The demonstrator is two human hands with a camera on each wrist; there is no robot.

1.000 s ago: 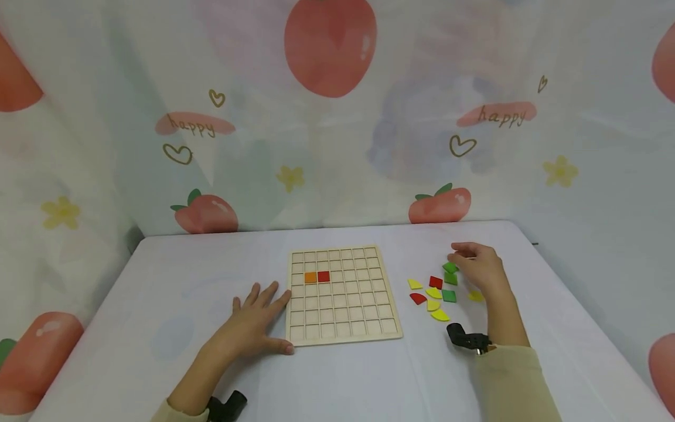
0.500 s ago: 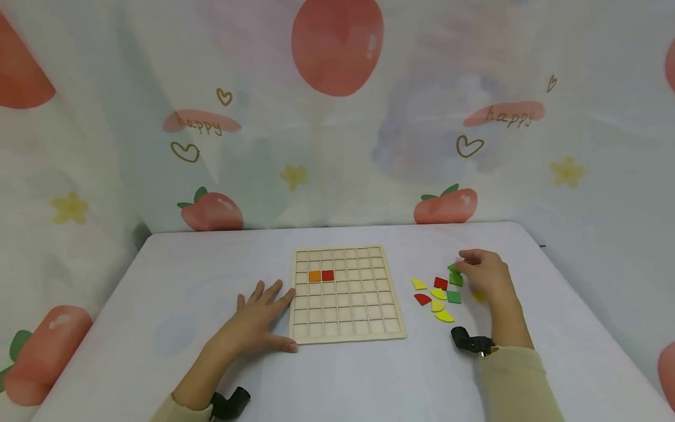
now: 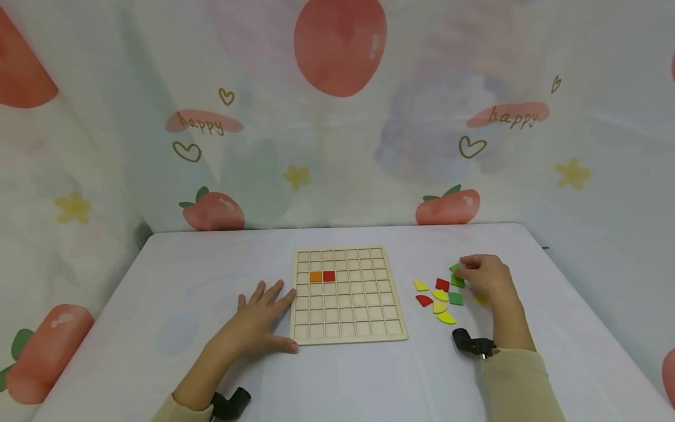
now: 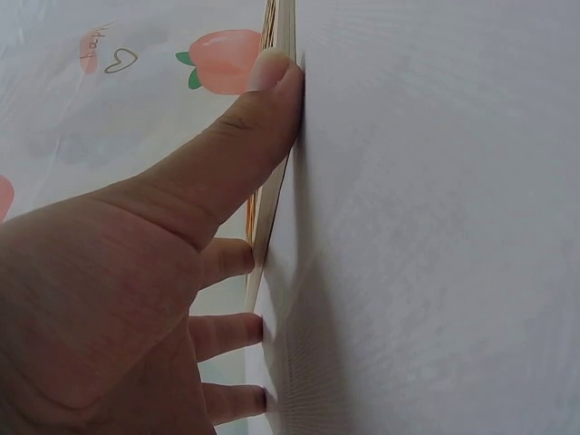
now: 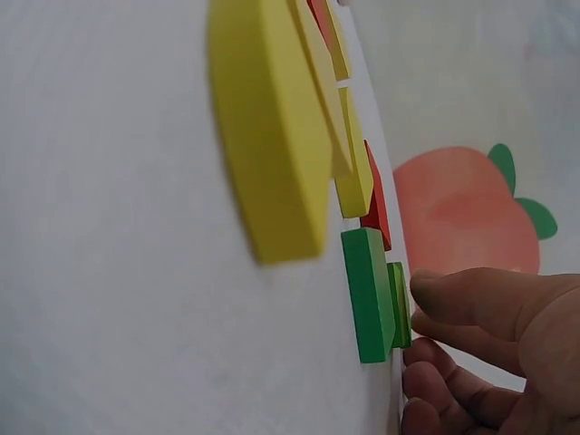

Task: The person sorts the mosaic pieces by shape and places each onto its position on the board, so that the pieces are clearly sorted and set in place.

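The left hand (image 3: 255, 325) lies spread at the left side of a wooden grid board (image 3: 350, 315), its fingertips on the table and thumb tip at the board's near-left corner. An orange square tile (image 3: 315, 276) and a red square tile (image 3: 329, 276) sit side by side in the grid. Over at the loose pieces, the right hand (image 3: 489, 276) has its thumb and fingers bent around the farthest green tile (image 3: 454, 267), partly covering it; I cannot tell whether they pinch it. Close to the thumb lie a light green tile (image 3: 457, 282) and a darker green square (image 3: 456, 299).
Several yellow curved pieces (image 3: 446, 317), a red square (image 3: 442, 285) and a red curved piece (image 3: 424, 300) lie loose right of the board. Another yellow piece (image 3: 482, 299) is partly under the right wrist. A printed cloth backdrop (image 3: 337, 152) stands behind the table.
The right hand has come down and slightly nearer, its fingertips closing in on the farthest green tile. The left hand keeps its place; the head view has shifted slightly.
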